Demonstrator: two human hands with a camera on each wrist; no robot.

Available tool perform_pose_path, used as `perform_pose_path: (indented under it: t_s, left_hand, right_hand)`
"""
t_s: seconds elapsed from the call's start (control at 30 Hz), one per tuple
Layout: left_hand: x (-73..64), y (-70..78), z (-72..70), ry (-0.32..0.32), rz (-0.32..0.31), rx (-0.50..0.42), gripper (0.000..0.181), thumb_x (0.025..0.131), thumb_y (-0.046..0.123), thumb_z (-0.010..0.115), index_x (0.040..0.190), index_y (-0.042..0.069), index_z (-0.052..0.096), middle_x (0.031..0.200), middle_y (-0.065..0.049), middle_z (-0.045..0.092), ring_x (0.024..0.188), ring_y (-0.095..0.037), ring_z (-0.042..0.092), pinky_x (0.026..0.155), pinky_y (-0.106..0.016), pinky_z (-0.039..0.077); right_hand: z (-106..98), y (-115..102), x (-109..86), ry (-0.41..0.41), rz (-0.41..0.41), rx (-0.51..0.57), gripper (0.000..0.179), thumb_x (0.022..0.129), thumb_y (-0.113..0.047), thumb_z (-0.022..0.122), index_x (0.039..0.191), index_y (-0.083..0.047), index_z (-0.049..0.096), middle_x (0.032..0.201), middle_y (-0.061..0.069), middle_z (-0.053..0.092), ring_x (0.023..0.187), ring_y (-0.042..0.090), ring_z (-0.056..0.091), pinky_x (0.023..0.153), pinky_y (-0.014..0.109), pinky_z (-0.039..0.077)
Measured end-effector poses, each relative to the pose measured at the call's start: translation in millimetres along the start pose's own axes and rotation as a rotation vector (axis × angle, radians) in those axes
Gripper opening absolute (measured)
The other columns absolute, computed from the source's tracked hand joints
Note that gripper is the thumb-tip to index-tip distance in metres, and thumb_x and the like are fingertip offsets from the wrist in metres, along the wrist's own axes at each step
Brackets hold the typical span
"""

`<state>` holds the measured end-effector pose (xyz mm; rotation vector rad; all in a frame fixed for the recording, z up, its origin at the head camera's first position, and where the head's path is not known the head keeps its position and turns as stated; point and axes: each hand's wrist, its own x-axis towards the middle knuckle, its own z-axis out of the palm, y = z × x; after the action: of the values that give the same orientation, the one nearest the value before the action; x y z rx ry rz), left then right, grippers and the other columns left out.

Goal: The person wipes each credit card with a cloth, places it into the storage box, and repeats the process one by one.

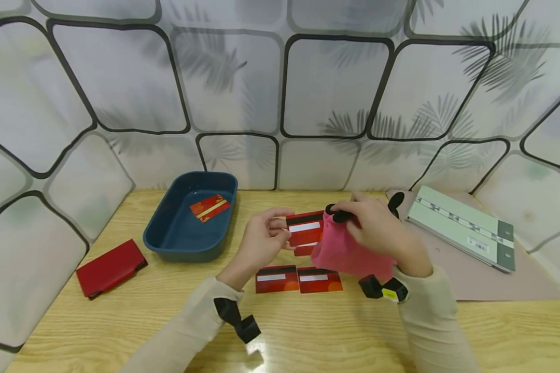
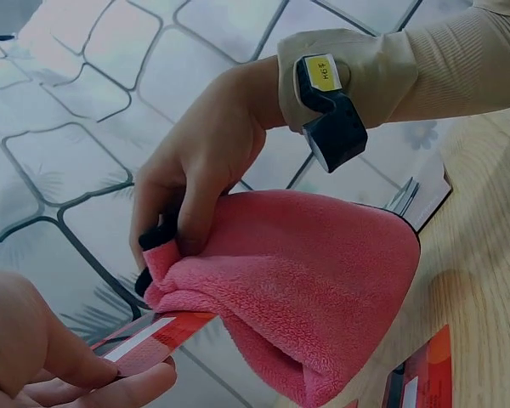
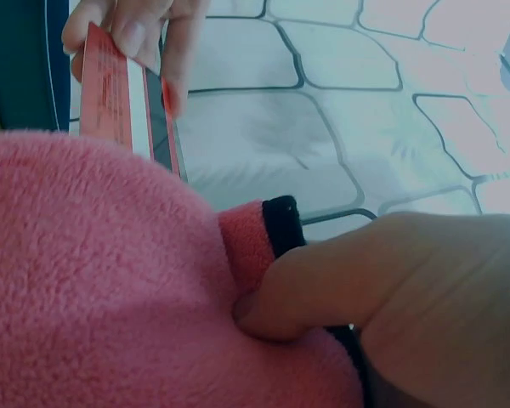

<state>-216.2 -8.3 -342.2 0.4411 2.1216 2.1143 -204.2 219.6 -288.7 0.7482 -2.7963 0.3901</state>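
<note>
Between thumb and fingers my left hand (image 1: 264,234) pinches a red card (image 1: 305,228) with a black stripe and a white strip. The pink cloth (image 2: 297,263), fuzzy with black edging, is gripped by my right hand (image 1: 375,225), thumb pressed into its fold in the right wrist view. The cloth overlaps the right end of the held card. Below the hands, two more red cards lie side by side on the table, a left one (image 1: 277,280) and a right one (image 1: 320,281). Part of another red card (image 1: 303,250) shows under the held one.
A blue tray (image 1: 151,235) at the left holds a red and gold card (image 1: 209,208). Nearer the left edge lies a dark red wallet-like case (image 1: 111,268). At the right, a pale green book (image 1: 462,228) rests on a pinkish sheet (image 1: 485,282). A patterned curtain-like backdrop (image 1: 242,83) stands behind the table.
</note>
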Motion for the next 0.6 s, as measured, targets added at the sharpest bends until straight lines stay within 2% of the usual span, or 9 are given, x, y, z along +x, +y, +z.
perform_pose_path:
  t_s: [0.13,0.23,0.43,0.6]
  left_hand:
    - [0.8,0.7,-1.2,0.026,0.012,-0.010,0.042,0.083,-0.020,0.052,0.122,-0.006,0.059,0.073,-0.007,0.057,0.053,-0.014,0.050,0.065,-0.043,0.059]
    - [2.6,1.1,-1.2,0.034,0.021,-0.021,0.043,0.083,-0.020,0.053,0.122,-0.006,0.059,0.073,-0.006,0.056,0.053,-0.013,0.049,0.062,-0.037,0.059]
    - [3.4,-0.2,-0.6,0.044,0.016,0.029,0.042,0.083,-0.019,0.054,0.122,-0.004,0.060,0.071,-0.005,0.054,0.053,-0.012,0.052,0.062,-0.036,0.059]
    - [4.3,-5.0,-3.8,0.054,0.014,0.059,0.042,0.082,-0.019,0.054,0.121,-0.004,0.060,0.070,-0.006,0.055,0.052,-0.014,0.051,0.062,-0.037,0.059]
  right_hand:
    - [-2.1,5.7,-0.8,0.007,0.025,-0.024,0.034,0.081,0.002,0.055,0.111,-0.009,0.068,0.089,0.009,0.058,0.081,0.030,0.057,0.073,0.047,0.035]
    - [-6.0,10.6,-1.8,0.008,0.039,-0.033,0.034,0.080,0.002,0.054,0.109,-0.009,0.068,0.089,0.010,0.059,0.081,0.029,0.057,0.074,0.047,0.037]
    - [-11.2,18.0,-7.7,-0.027,0.039,-0.011,0.032,0.080,0.001,0.054,0.109,-0.007,0.067,0.089,0.011,0.058,0.079,0.025,0.054,0.069,0.041,0.042]
    - [-12.7,14.1,-9.3,-0.049,0.004,0.051,0.030,0.081,0.000,0.056,0.107,-0.007,0.069,0.095,0.008,0.062,0.085,0.022,0.054,0.071,0.037,0.046]
